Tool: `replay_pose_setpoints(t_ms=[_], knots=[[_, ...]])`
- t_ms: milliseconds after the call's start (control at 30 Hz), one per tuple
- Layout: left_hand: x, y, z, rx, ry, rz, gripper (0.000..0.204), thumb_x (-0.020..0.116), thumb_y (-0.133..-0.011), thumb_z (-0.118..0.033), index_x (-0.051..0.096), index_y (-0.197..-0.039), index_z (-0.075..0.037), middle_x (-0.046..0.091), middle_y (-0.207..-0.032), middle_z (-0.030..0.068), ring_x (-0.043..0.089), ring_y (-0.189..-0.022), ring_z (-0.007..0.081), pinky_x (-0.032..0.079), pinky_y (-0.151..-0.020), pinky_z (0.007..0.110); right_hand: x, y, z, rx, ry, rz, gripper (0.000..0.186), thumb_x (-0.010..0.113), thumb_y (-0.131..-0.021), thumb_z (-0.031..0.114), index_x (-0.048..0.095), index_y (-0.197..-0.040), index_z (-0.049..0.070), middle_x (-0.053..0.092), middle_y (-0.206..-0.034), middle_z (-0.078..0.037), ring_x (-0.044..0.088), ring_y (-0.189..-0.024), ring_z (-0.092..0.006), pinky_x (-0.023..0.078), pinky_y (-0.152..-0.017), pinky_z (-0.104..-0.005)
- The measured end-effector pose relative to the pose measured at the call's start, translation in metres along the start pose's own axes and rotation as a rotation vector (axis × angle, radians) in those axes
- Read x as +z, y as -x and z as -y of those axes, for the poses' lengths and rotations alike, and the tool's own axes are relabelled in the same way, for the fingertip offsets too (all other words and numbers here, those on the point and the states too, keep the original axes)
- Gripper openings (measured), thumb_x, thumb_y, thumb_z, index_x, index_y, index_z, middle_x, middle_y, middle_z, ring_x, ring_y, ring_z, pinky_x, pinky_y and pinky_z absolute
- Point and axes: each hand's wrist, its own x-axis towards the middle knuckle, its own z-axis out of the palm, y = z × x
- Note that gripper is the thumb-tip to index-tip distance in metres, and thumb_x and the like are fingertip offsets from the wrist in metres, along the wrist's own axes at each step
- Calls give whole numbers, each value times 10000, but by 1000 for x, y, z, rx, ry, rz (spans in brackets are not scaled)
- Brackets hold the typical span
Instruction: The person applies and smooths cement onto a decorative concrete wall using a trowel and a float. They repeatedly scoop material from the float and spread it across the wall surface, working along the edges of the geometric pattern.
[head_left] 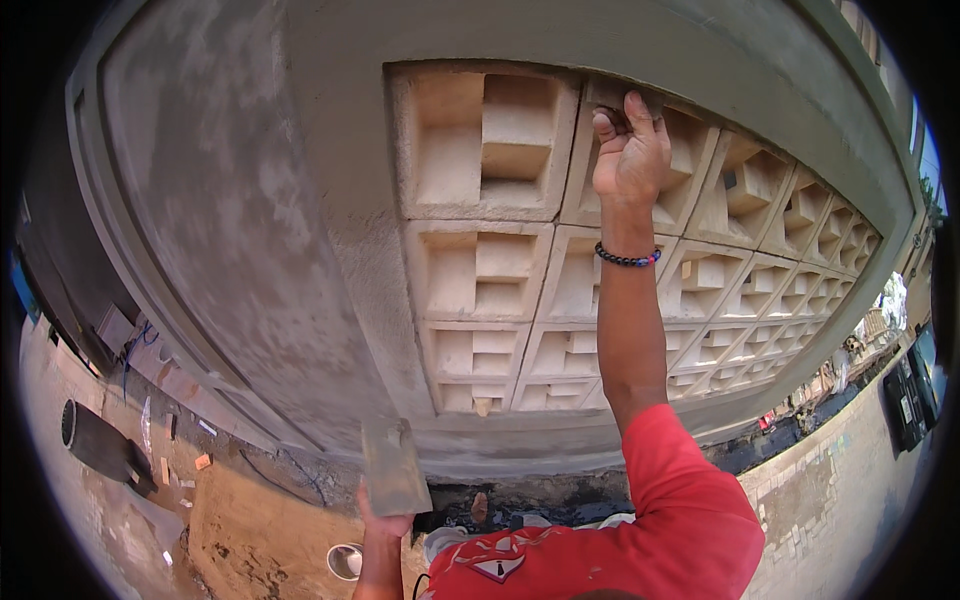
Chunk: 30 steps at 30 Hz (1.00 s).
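Note:
My right arm reaches up, a beaded bracelet at the wrist. My right hand [632, 160] is closed on a small flat greyish piece [606, 93], pressed along the top edge of the wall opening; its exact kind is partly hidden by my fingers. Behind that hand sits a panel of cream ventilation blocks [480, 140], framed by wet-looking grey plaster [345, 150]. Low down near my body, my left hand [385, 522] grips a flat rectangular plastering board [393, 465], grey with mortar smears, tilted up beside the foot of the wall.
A raised plaster border [120, 220] runs down the wall's left side. On the ground lie a dark bucket-like container [95, 440], a small round bowl [345, 561], brownish sand [240, 530] and scattered brick bits [203, 462]. A black object [908, 395] stands at the far right.

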Motion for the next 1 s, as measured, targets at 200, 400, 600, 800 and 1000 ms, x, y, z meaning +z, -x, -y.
replay_pose_setpoints(t_ms=[200,400,600,800,1000], knots=[[44,-3,20,24,-102,-133,372,458,-885,-344,620,-1092,-81,661,-1043,85,642,-942,251,523,-808,382,-79,-53,65,-106,38,-131,190,664,-836,43,576,-1003,18,622,-888,-86,604,-729,-231,520,-572,-285],[39,-24,27,-74,-67,-45,444,451,-876,-391,580,-1173,-87,631,-1119,89,613,-1014,266,499,-870,425,-162,-81,156,-239,129,-206,219,643,-846,39,550,-1044,29,612,-944,-85,603,-796,-233,521,-583,-300],[40,-33,47,-109,-79,-10,484,465,-865,-417,559,-1212,-94,616,-1155,93,595,-1052,274,481,-903,434,-101,-37,174,-572,1064,147,314,664,-852,103,541,-1122,2,600,-991,-81,591,-873,-184,495,-703,-302],[36,-38,66,-72,-68,-84,498,457,-866,-428,551,-1223,-93,615,-1153,93,594,-1048,278,481,-902,431,-67,-71,185,-921,1504,530,285,675,-803,77,621,-1080,36,601,-936,-87,600,-795,-209,475,-699,-308],[51,-41,80,-87,-37,-151,410,464,-874,-348,577,-1165,-82,635,-1094,104,624,-980,275,518,-828,413,-42,-71,141,-1103,1703,972,337,682,-791,130,609,-1119,105,547,-880,-84,550,-827,-272,451,-725,-381]])
